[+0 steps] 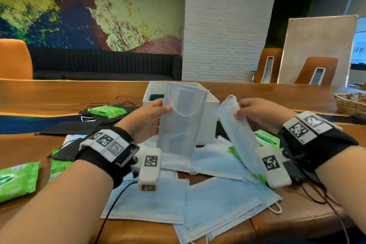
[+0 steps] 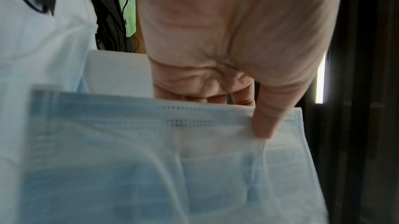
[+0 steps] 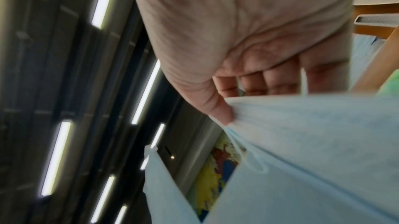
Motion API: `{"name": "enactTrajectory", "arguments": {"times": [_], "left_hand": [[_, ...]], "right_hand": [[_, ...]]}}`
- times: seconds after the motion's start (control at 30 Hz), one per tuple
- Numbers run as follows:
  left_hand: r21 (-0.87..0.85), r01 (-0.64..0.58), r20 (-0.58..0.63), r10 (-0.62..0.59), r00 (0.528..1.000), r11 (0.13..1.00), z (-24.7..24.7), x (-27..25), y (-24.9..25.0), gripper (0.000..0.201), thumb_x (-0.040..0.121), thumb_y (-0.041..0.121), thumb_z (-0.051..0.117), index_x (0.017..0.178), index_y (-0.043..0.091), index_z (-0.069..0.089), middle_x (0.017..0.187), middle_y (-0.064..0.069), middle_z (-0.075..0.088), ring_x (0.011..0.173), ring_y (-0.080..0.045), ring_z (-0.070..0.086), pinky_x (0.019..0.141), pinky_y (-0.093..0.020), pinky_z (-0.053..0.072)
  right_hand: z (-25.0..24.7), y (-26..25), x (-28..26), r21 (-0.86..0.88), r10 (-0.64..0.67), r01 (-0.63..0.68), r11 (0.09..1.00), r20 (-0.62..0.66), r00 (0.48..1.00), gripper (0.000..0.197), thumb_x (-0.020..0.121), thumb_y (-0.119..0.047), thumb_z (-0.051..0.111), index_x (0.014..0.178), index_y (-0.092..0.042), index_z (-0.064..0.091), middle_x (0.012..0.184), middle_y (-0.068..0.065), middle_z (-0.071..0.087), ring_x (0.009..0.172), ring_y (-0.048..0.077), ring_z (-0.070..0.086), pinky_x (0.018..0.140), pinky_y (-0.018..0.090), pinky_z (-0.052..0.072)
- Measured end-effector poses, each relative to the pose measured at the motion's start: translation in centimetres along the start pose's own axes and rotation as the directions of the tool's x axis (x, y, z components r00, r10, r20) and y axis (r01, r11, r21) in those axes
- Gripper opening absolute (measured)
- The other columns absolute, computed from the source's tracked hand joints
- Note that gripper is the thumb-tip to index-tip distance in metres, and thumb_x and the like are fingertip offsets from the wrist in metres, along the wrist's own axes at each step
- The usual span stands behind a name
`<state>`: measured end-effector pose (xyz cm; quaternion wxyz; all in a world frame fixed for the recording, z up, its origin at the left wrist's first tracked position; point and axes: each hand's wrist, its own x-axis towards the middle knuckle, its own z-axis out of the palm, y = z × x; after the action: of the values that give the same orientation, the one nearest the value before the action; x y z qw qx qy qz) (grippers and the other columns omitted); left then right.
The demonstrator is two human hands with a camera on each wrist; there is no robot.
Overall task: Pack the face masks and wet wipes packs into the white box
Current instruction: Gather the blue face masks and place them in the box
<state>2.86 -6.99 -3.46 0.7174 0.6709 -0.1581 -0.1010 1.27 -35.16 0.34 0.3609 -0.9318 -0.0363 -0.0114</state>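
My left hand (image 1: pixel 154 113) pinches a light blue face mask (image 1: pixel 182 121) by its edge and holds it upright in front of the open white box (image 1: pixel 208 123). The left wrist view shows my thumb pressed on this mask (image 2: pixel 172 159). My right hand (image 1: pixel 251 111) pinches a second blue mask (image 1: pixel 235 134) that hangs slanted to the right of the box; the right wrist view shows the mask (image 3: pixel 302 159) gripped between thumb and fingers. More blue masks (image 1: pixel 198 200) lie piled on the table below my wrists. Green wet wipes packs lie at the left (image 1: pixel 17 180), behind the left hand (image 1: pixel 107 112) and at the right (image 1: pixel 267 138).
Black masks (image 1: pixel 75 127) lie spread on the wooden table (image 1: pixel 59 95) at the left. A wicker basket (image 1: pixel 350 103) stands at the far right edge. Chairs and a dark sofa stand beyond the table. Something dark blue lies inside the box.
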Motion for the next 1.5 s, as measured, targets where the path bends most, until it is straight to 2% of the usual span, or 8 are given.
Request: {"name": "enactTrajectory", "arguments": {"times": [0.2,0.5,0.7,0.83,1.1,1.23,1.33,1.5], "left_hand": [[-0.284,-0.201,-0.021,0.203,0.979,0.937,-0.7,0.2,-0.1,0.023,0.090,0.018,0.051,0.111,0.018,0.061,0.101,-0.004,0.073,0.084,-0.016,0.071,0.065,-0.030,0.058],[-0.344,-0.214,-0.105,0.189,0.976,0.914,-2.1,0.6,-3.8,0.028,0.082,0.018,0.065,0.110,0.017,0.066,0.105,-0.006,0.069,0.090,-0.021,0.066,0.082,-0.037,0.056],[-0.290,-0.231,-0.062,0.222,0.973,0.929,-3.0,0.6,-4.6,0.056,0.063,0.030,0.085,0.114,0.011,0.067,0.112,-0.011,0.068,0.100,-0.026,0.065,0.092,-0.046,0.052],[-0.211,-0.216,-0.056,0.209,0.976,0.953,-2.2,0.7,-4.8,0.026,0.082,0.016,0.068,0.107,0.013,0.067,0.103,-0.006,0.072,0.092,-0.020,0.068,0.078,-0.035,0.056],[-0.204,-0.369,-0.273,0.310,0.911,0.907,-2.7,0.2,-3.5,0.026,0.078,0.007,0.061,0.101,0.017,0.055,0.094,0.001,0.070,0.080,-0.015,0.067,0.069,-0.030,0.058],[-0.253,-0.464,-0.303,0.386,0.871,0.849,-5.3,-1.0,-2.3,0.057,0.083,0.014,0.063,0.136,0.015,0.044,0.125,-0.006,0.060,0.102,-0.020,0.064,0.084,-0.039,0.055],[-0.283,-0.422,-0.283,0.345,0.895,0.861,-6.1,-1.5,-2.5,0.068,0.075,0.031,0.075,0.136,0.017,0.049,0.125,-0.008,0.058,0.109,-0.024,0.059,0.097,-0.047,0.048],[-0.343,-0.436,-0.335,0.325,0.884,0.832,-5.6,-1.0,-2.6,0.034,0.081,0.016,0.058,0.115,0.018,0.063,0.110,-0.004,0.068,0.096,-0.019,0.066,0.088,-0.038,0.055]], "right_hand": [[0.3,-3.3,-0.2,0.599,-0.261,0.272,0.753,-0.108,0.959,0.012,0.096,-0.015,0.049,0.104,-0.019,0.057,0.096,0.005,0.068,0.079,0.017,0.068,0.070,0.035,0.058],[7.1,-4.1,3.0,0.733,-0.323,0.236,0.638,-0.023,0.946,0.018,0.098,-0.015,0.046,0.089,-0.022,0.060,0.077,-0.005,0.067,0.065,0.010,0.063,0.062,0.030,0.056],[9.5,-3.0,3.5,0.839,-0.336,0.207,0.504,-0.030,0.941,0.015,0.097,-0.017,0.044,0.092,-0.021,0.057,0.079,-0.004,0.066,0.067,0.010,0.061,0.065,0.029,0.053],[10.2,-2.1,3.3,0.867,-0.395,0.174,0.466,0.028,0.918,0.017,0.095,-0.018,0.044,0.105,-0.017,0.058,0.084,-0.002,0.069,0.071,0.012,0.064,0.066,0.029,0.055],[10.3,-1.8,3.1,0.775,-0.369,0.115,0.621,0.160,0.916,0.030,0.101,-0.029,0.033,0.105,-0.016,0.060,0.085,0.005,0.072,0.078,0.019,0.067,0.075,0.035,0.055],[10.5,-1.2,3.4,0.422,-0.226,0.091,0.902,0.284,0.932,0.028,0.101,-0.032,0.035,0.106,-0.019,0.060,0.105,0.002,0.068,0.098,0.018,0.064,0.092,0.037,0.049],[10.8,-1.0,3.4,0.209,-0.162,0.091,0.974,0.350,0.923,0.026,0.099,-0.032,0.040,0.112,-0.019,0.059,0.113,-0.002,0.065,0.110,0.014,0.058,0.100,0.032,0.044],[11.4,-0.8,3.8,-0.048,-0.077,0.098,0.994,0.335,0.939,0.036,0.096,-0.041,0.045,0.118,-0.018,0.062,0.120,0.005,0.063,0.114,0.024,0.056,0.105,0.038,0.041]]}}
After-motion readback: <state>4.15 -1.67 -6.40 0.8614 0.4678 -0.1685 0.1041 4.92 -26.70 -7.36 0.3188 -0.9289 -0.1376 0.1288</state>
